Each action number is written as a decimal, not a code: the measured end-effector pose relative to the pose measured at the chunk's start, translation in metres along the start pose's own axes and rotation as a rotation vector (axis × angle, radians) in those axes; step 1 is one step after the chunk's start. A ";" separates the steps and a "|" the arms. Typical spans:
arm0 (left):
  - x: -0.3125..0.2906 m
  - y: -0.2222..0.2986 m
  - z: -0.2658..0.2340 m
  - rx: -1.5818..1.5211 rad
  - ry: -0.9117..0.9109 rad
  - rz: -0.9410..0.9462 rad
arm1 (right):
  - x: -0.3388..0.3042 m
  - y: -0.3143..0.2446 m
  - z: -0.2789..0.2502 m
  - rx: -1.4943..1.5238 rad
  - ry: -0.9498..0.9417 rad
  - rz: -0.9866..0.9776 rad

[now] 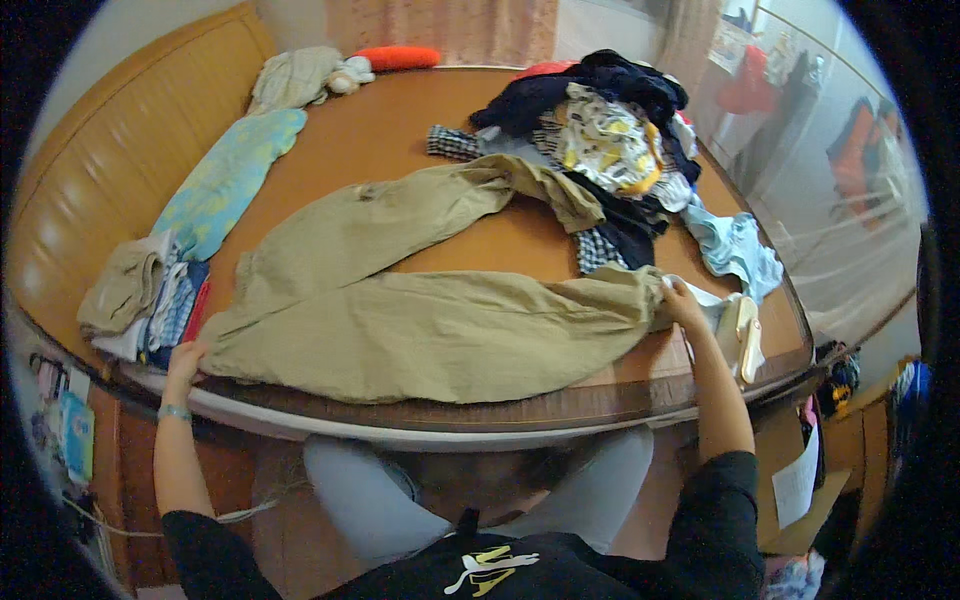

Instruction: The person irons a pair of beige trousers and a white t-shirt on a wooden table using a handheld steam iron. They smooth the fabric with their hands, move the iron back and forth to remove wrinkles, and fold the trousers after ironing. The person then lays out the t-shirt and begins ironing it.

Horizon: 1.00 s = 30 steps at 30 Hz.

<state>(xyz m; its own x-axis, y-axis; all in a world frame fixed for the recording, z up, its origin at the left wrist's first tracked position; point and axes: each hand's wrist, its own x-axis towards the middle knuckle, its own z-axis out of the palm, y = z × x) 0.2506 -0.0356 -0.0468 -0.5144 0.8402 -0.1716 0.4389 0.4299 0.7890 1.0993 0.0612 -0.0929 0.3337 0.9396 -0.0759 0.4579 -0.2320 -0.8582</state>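
While held at both ends, khaki trousers (400,335): lie spread along the near edge of the bed (330,130), waist end to the left, legs to the right.
Khaki cloth: looks plain and softly creased; runs nearly straight along the near leg, arches along the far leg and bends back near its end.
Left hand (185,362): grips a corner of the waist end, fingers closed on fabric.
Right hand (682,303): pinches the end of the near leg, fingers closed.
Clothes heap (610,130): rises at the far right; crowds the end of the far leg with dark, checked and yellow-patterned pieces.
Light blue garment (735,250): lies crumpled at the right edge.
Cream item (745,335): sits just beyond the right hand; kind unclear.
Folded stack (125,285): stands just beside the waist end, beige on top.
Turquoise-and-yellow cloth (235,180): lies along the padded headboard (130,140).
Orange-red roll (398,57): rests at the far edge.
Black shirt (580,575): bears a white-and-yellow chest print.
White sheet (795,480): hangs by a cardboard box (815,515); carries marks too small to read.
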 end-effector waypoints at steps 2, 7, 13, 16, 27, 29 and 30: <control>0.009 -0.026 -0.025 0.058 0.170 0.080 | -0.013 -0.025 0.023 -0.361 0.187 -0.020; 0.037 -0.063 -0.037 0.108 0.190 0.066 | -0.030 -0.025 0.003 -0.060 0.036 0.090; 0.078 -0.107 -0.134 0.141 0.515 0.320 | -0.031 -0.103 -0.004 0.525 -0.017 -0.129; 0.063 -0.011 -0.074 -0.255 0.233 0.152 | -0.040 -0.135 -0.093 0.289 0.077 -0.102; 0.035 0.090 -0.087 -0.776 -0.069 0.291 | -0.052 -0.166 -0.123 0.565 -0.374 -0.360; 0.044 0.091 -0.093 -0.735 -0.065 0.303 | -0.053 -0.179 -0.125 0.739 -0.090 -0.324; 0.050 0.089 -0.095 -0.720 -0.067 0.311 | -0.050 -0.183 -0.126 0.848 -0.009 -0.323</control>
<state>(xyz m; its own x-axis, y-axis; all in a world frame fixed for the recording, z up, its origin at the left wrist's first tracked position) 0.1942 0.0129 0.0708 -0.3910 0.9147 0.1025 -0.0414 -0.1287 0.9908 1.1030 0.0248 0.1320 0.2860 0.9295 0.2328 -0.2333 0.3031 -0.9240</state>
